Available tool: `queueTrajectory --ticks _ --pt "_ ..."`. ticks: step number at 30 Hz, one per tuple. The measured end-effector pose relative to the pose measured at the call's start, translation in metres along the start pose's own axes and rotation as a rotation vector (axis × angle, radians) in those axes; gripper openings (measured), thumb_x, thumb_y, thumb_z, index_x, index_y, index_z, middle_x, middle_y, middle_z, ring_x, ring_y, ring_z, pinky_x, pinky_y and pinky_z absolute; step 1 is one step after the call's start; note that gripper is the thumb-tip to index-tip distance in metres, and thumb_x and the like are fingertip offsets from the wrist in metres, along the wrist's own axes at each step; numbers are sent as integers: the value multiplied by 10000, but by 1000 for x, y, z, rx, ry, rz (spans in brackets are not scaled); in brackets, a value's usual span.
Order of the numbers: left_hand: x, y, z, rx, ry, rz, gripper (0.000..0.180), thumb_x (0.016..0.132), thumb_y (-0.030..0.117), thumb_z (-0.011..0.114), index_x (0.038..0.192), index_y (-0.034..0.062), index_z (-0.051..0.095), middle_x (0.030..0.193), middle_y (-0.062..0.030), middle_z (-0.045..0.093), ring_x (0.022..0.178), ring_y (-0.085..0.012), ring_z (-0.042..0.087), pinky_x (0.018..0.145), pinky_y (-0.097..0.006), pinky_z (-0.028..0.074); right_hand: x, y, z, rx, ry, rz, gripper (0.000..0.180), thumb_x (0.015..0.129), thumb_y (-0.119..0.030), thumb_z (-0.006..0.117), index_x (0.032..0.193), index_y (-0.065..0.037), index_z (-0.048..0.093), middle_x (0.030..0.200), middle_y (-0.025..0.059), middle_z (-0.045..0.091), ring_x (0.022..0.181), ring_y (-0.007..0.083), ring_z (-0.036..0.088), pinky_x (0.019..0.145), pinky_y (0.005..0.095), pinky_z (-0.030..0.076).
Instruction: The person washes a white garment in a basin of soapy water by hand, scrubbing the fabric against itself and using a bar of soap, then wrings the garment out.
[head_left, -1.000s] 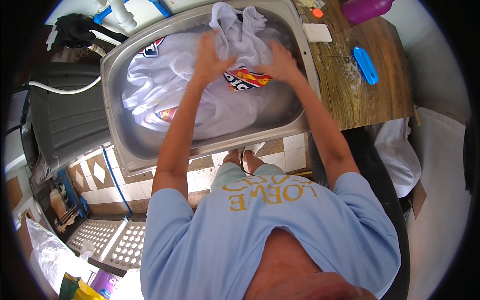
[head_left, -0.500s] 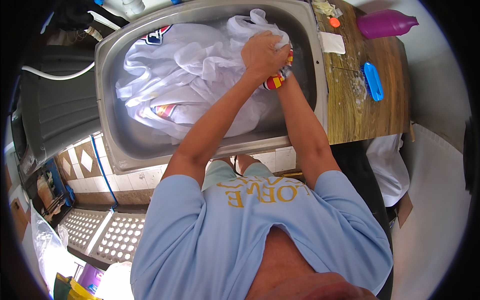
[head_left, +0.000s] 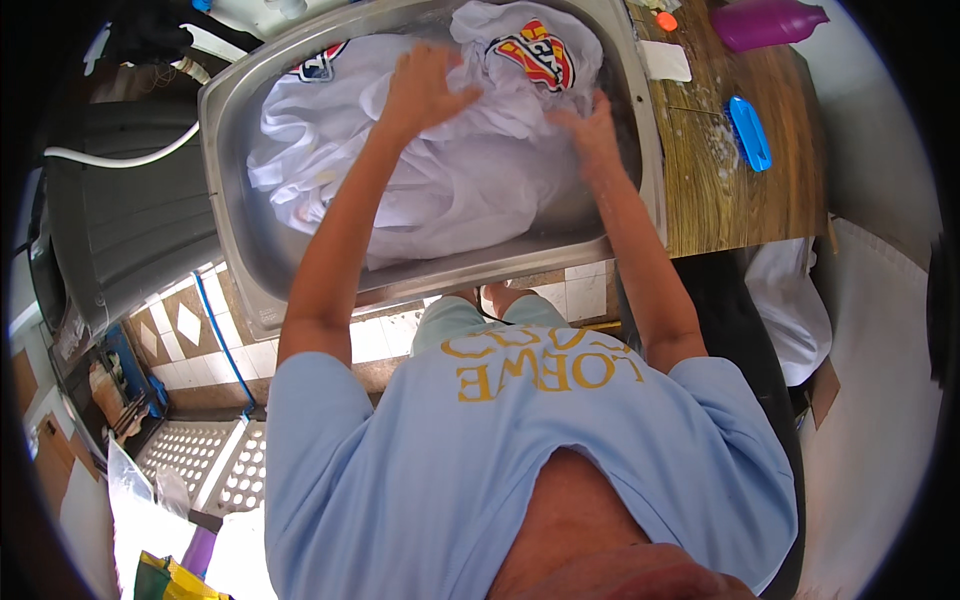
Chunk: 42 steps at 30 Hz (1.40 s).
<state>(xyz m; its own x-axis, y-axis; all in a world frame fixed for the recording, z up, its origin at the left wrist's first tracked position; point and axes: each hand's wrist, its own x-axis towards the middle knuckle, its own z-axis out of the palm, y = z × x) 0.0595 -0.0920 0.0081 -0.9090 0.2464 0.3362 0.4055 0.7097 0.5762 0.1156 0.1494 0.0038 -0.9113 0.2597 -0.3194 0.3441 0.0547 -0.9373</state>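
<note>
A white garment (head_left: 470,180) with a red, yellow and blue print lies bunched in a large steel basin (head_left: 230,200). My left hand (head_left: 425,85) lies flat on the cloth near the basin's middle, fingers spread. My right hand (head_left: 590,125) presses on the cloth at the basin's right side, just below the printed patch (head_left: 535,50); its fingers are partly sunk into the folds. Neither hand lifts the cloth.
A wooden table (head_left: 730,190) stands right of the basin, with a blue brush (head_left: 748,132), a white bar (head_left: 665,60), a small orange thing (head_left: 666,20) and a purple bottle (head_left: 765,22). A dark grey machine (head_left: 120,220) with a white hose is on the left. Tiled floor lies below.
Both hands had come together on the cloth at the basin's right; now they are apart, left hand moved to the middle. The printed patch has shifted up toward the far rim.
</note>
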Motion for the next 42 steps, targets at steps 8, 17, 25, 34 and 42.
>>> queueTrajectory --ticks 8,17,25,34,42 --pt "13 -10 21 -552 -49 -341 184 853 195 589 966 50 578 855 -81 640 817 -260 613 735 -363 485 17 -14 21 534 -356 273 507 727 -115 670 1175 38 489 1138 137 572 1036 269 561 949 388 419" --pt "-10 -17 2 -446 -18 -171 636 796 211 686 1285 -30 359 1182 -157 539 1074 -234 541 920 -317 426 0 -8 37 919 -172 362 425 842 -308 590 1201 -91 522 1146 85 591 1062 248 556 943 413 427" --pt "-3 -16 9 -812 -291 -411 338 849 187 621 1131 13 555 1055 -76 609 940 -124 568 800 -248 459 33 -10 34 951 -181 409 395 837 -318 583 1168 -110 526 1138 66 585 1065 269 549 909 468 434" --pt "6 140 81 -256 320 -190 242 794 312 622 879 87 651 859 -100 653 758 -240 616 692 -322 477 74 33 47 1045 -622 205 356 886 -361 513 1148 -121 524 1113 61 591 1043 228 563 893 380 464" --pt "46 81 50 -188 254 -481 281 718 346 605 684 68 639 655 -131 629 633 -331 609 588 -408 473 37 -14 76 1117 -720 469 326 894 -321 529 1141 -109 515 1083 50 595 990 184 588 849 359 493"
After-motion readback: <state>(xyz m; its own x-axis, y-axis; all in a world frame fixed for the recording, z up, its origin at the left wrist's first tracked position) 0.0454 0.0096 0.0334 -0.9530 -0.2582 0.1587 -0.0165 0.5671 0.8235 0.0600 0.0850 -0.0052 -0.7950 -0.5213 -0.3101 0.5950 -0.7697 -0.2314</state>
